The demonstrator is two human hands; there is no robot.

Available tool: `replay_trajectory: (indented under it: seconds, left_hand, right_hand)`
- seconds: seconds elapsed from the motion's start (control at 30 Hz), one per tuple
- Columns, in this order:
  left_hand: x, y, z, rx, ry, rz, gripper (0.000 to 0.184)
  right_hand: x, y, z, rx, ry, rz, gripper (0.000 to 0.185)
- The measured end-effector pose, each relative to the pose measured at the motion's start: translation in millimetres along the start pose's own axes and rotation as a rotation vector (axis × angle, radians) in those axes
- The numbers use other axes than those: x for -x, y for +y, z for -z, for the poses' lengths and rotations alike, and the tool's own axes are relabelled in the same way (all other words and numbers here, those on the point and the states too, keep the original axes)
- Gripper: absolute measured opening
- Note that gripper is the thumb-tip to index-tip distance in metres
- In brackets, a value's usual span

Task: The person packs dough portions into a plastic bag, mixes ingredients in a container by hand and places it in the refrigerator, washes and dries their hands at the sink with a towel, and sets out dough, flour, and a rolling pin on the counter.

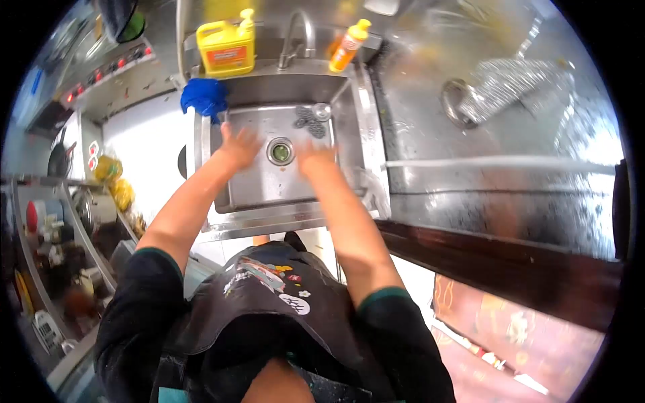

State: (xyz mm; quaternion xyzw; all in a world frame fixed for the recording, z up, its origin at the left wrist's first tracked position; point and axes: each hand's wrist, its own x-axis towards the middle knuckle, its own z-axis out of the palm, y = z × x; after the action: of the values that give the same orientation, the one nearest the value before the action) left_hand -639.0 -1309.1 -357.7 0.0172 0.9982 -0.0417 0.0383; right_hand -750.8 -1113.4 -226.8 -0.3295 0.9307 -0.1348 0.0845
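Observation:
Both of my hands are over a stainless steel sink [252, 188]. My left hand [239, 146] is over its left part, with fingers spread and nothing in them. My right hand [316, 158] is on the other side of the drain [280, 152], its fingers smeared by motion. Just beyond the right hand, dark grey scouring mesh [310, 124] lies on the sink floor beside a small round metal piece [322, 111]. A blue cloth [204, 98] hangs over the sink's left rim, near my left fingertips. Something green sits inside the drain.
Behind the sink stand a yellow pump jug [227, 48], a curved faucet [295, 37] and an orange bottle [349, 47]. A steel counter [437, 148] on the right holds a round metal item with silvery mesh [500, 87]. Shelves [60, 248] with containers are at left.

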Motion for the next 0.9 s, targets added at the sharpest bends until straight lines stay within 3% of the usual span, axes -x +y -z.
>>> replay_trajectory:
  seconds: [0.03,0.07,0.13,0.17,0.2,0.27,0.33,0.4,0.43,0.47,0.5,0.57,0.63,0.67,0.7,0.73,0.77,0.8,0.9]
  left_hand:
    - [-13.6,-6.0,22.3,0.05,-0.051,-0.012,0.046]
    - [-30.2,-21.7,60.4,0.089,-0.09,-0.016,0.049]
    - [13.3,-9.5,116.6,0.247,-0.344,-0.071,0.055]
    - [30.5,-8.0,162.9,0.462,-0.195,-0.103,0.052]
    - [22.4,-21.1,204.8,0.636,0.028,-0.101,0.049]
    - [6.2,-48.9,181.0,0.834,-0.052,0.095,0.041]
    - [-2.5,-84.8,128.1,1.03,-0.161,0.309,0.033]
    - [-0.9,-65.8,136.7,0.32,0.02,0.207,0.029]
    - [0.6,-56.1,141.0,-0.022,0.117,0.218,0.027]
    - [15.8,-40.6,150.5,-0.013,0.146,0.158,0.032]
    - [30.8,-25.3,160.1,-0.006,0.174,0.098,0.037]
    - [27.5,1.2,159.2,0.106,0.035,0.11,0.046]
    - [36.7,42.5,168.8,-0.019,-0.049,-0.078,0.054]
    - [29.9,78.3,195.8,-0.015,-0.423,-0.101,0.053]
    - [26.8,105.0,190.6,0.096,-0.505,-0.244,0.051]
    - [21.6,143.0,198.0,0.224,-0.588,-0.309,0.048]
    - [22.5,178.5,199.0,0.38,-0.499,-0.426,0.046]
    - [16.0,226.1,211.9,0.34,-0.54,-0.572,0.041]
    - [9.1,348.8,232.1,0.208,-0.403,-1.002,0.032]
  right_hand:
    - [12.1,15.4,-24.7,0.266,0.044,0.11,0.032]
    - [-9.5,5.0,13.9,0.166,0.096,0.175,0.035]
    - [30.5,-24.3,56.9,-0.094,0.037,0.227,0.04]
    - [52.2,-30.7,67.5,-0.229,0.006,0.248,0.042]
    - [44.6,-32.0,81.1,-0.641,0.06,0.299,0.039]
    - [61.0,-30.4,94.1,-1.489,0.154,0.342,0.032]
    - [81.8,-29.5,68.0,-0.423,-0.164,0.023,0.031]
    - [94.4,-6.2,51.5,0.341,-0.453,-0.078,0.033]
    - [110.3,12.7,40.1,0.255,-0.453,-0.039,0.035]
    - [126.3,31.6,28.6,0.17,-0.457,-0.001,0.037]
    - [150.9,59.3,16.9,-0.216,-0.278,-0.005,0.039]
    - [211.1,111.1,4.9,-0.571,-0.455,-0.027,0.042]
    - [286.6,162.7,-15.7,-0.791,-0.632,-0.27,0.047]
    - [332.2,201.6,-44.9,-0.438,-0.582,-0.157,0.05]
    - [385.9,254.5,-108.6,-0.181,-0.691,-0.249,0.049]
    - [415.8,226.0,-32.5,-0.11,-0.66,-0.599,0.045]
    - [457.4,252.6,-44.4,-0.033,-0.756,-0.792,0.053]
    - [484.4,257.9,-22.9,0.005,-0.833,-0.921,0.052]
    - [598.8,352.5,-71.8,-0.185,-0.535,-0.936,0.047]
